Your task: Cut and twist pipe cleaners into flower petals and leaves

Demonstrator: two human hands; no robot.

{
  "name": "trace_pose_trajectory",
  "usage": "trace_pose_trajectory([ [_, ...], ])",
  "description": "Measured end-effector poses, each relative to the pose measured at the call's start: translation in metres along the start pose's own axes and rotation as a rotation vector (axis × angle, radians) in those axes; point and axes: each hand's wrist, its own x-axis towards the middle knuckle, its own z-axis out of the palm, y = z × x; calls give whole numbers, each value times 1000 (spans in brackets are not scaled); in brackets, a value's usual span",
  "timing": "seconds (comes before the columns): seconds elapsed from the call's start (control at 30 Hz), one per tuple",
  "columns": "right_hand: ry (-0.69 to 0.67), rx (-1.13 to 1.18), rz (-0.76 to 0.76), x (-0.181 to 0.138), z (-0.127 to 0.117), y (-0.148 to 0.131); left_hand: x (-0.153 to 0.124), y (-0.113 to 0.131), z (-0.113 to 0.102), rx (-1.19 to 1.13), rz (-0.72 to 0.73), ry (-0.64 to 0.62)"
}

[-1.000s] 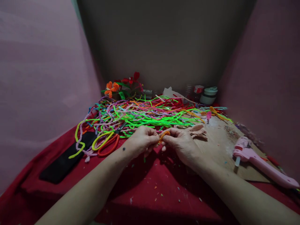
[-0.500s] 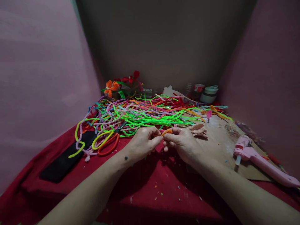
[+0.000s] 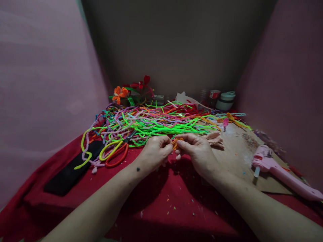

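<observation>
Between my two hands is a small bent orange pipe cleaner (image 3: 175,144), held just above the red cloth. My left hand (image 3: 156,150) pinches its left side with thumb and forefinger. On the other side, my right hand (image 3: 196,148) grips it between thumb and fingers, hiding part of it. Right behind my hands lies a heap of pipe cleaners (image 3: 171,128), bright green ones nearest. Scissors (image 3: 114,153) with one yellow and one red handle loop rest left of my left hand. Beige petal-like pieces (image 3: 214,139) lie beyond my right hand.
A pink glue gun (image 3: 275,169) lies on a brown board (image 3: 236,159) at the right. On the left is a black flat object (image 3: 65,174). Orange and red pipe-cleaner flowers (image 3: 119,95) and a lidded cup (image 3: 226,101) stand at the back. Scraps dot the red cloth (image 3: 174,218).
The orange pipe cleaner has been turned and shows more between my hands. My fingers have shifted slightly on it. The things around have stayed where they were.
</observation>
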Motion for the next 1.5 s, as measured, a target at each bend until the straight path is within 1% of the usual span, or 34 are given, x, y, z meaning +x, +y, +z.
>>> trace_pose_trajectory([
  [0.07, 6, 7, -16, 1, -1, 1, 0, 4, -3, -73, -37, -69],
  [0.17, 45, 81, -17, 3, -2, 2, 0, 7, -6, -144, -26, -128],
  [0.3, 73, 204, 79, 5, -4, 3, 0, 7, -6, -139, -9, -112],
  [0.43, 102, 262, 146, 7, -6, -1, -1, 6, -3, -115, 0, -101],
  [0.63, 147, 274, 111, 7, -5, -8, -2, 8, -2, -156, 8, -111],
  [0.7, 128, 294, 110, 7, -6, -8, -2, 7, -3, -166, -2, -113],
  [0.8, 77, 275, 128, 8, -7, -4, -2, 6, -4, -151, -11, -70],
  [0.9, 65, 260, 144, 9, -9, -1, -2, 8, -4, -138, -2, -55],
  [1.0, 60, 335, 186, 10, -10, 0, -3, 12, -5, -181, -6, -65],
  [1.07, 45, 361, 184, 11, -9, 0, -4, 13, -5, -221, -25, -44],
  [1.17, -2, 308, 91, 9, -6, 0, -3, 12, -4, -263, -37, 13],
  [1.23, -45, 218, 40, 6, -4, 1, -3, 12, -4, -282, -37, 49],
  [1.3, -60, 106, 22, 3, -3, 1, -3, 12, -4, -288, -44, 71],
  [1.4, -21, -19, -6, 1, -2, 0, -3, 12, -5, -324, -54, 39],
  [1.5, 15, -51, -23, 2, -3, -2, -4, 12, -5, -383, -46, -3],
])
